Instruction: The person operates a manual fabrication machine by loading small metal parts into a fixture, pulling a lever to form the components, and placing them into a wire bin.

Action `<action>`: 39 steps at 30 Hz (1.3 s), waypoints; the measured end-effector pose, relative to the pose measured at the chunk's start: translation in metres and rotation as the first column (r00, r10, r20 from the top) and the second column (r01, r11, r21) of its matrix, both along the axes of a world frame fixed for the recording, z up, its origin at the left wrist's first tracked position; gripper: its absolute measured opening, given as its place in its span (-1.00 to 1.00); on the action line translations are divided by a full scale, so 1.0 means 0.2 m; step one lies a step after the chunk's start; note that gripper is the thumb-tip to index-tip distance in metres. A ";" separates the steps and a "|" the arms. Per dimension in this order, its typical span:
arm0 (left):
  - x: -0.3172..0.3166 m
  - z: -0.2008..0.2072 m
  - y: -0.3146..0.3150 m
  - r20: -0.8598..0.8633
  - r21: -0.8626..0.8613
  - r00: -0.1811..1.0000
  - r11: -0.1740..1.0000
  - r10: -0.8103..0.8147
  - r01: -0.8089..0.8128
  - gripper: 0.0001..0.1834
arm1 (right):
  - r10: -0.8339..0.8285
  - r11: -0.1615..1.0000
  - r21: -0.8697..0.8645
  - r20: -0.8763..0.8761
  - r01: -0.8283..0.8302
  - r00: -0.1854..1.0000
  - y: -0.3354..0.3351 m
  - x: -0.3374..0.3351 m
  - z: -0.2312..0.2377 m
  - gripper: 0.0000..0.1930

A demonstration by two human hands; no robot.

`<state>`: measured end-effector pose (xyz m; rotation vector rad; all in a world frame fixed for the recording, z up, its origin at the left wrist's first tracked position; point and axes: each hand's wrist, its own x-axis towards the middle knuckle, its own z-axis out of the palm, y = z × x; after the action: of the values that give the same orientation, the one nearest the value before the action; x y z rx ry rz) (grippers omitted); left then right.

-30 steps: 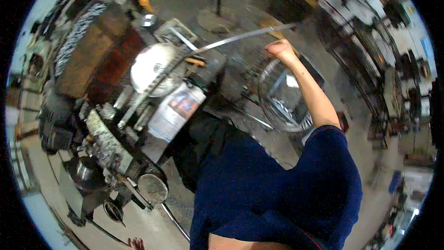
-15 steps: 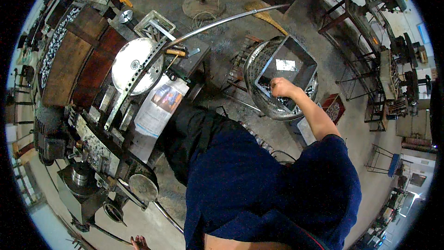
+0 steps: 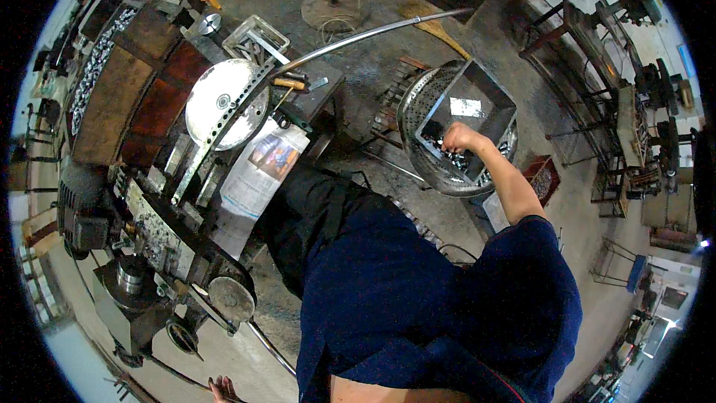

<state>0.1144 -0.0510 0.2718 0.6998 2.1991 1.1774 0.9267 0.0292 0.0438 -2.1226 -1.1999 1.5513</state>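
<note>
My right hand [image 3: 462, 138] is closed, held over the near-left corner of a grey metal box [image 3: 495, 97]. Small dark and shiny metal pieces [image 3: 455, 160] lie in that corner below my fingers. What the fingers hold, if anything, is hidden. A pale rectangular sheet [image 3: 466, 107] lies on the box floor. The box rests in a round perforated metal basin [image 3: 411, 116]. At the lower left edge of the head view, my left hand [image 3: 222, 389] is partly seen with its fingers apart, beside the end of a thin rod lever [image 3: 183, 379] on the machine.
The machine on the left carries a round light disc [image 3: 216, 108], a perforated bar [image 3: 216, 133] and a newspaper [image 3: 257, 172]. A curved metal tube [image 3: 358, 39] spans above them. An orange-handled hammer [image 3: 289, 83] lies nearby. A red bin [image 3: 543, 177] stands right of the basin.
My right hand has shifted slightly right, still closed, and more of the metal pieces in the corner show. The whole view has moved a little. My left hand stays near the rod lever.
</note>
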 end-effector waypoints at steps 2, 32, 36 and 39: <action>-0.01 0.01 0.00 -0.017 -0.032 1.000 0.999 -0.006 0.006 -0.58 | -0.171 0.979 -0.130 -0.106 0.157 0.979 0.02 0.01 0.04 -0.90; 0.99 0.05 0.93 0.123 0.443 0.755 0.716 -0.645 0.540 -0.70 | 0.815 0.021 0.944 0.175 -0.329 0.553 0.86 -2.22 1.26 -0.64; 0.87 0.09 0.91 -0.022 0.270 0.720 0.689 -0.693 0.672 -0.70 | 0.891 -0.068 0.895 0.253 -0.442 0.376 0.89 -2.28 1.30 -0.68; 0.78 0.11 0.87 0.019 0.300 0.712 0.684 -0.702 0.665 -0.72 | 0.901 -0.196 0.872 0.341 -0.448 0.270 0.92 -2.38 1.35 -0.66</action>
<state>0.2708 0.1229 0.2934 1.3750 1.4281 1.0670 0.4509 0.2135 0.3131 -0.0598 -2.4864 0.8930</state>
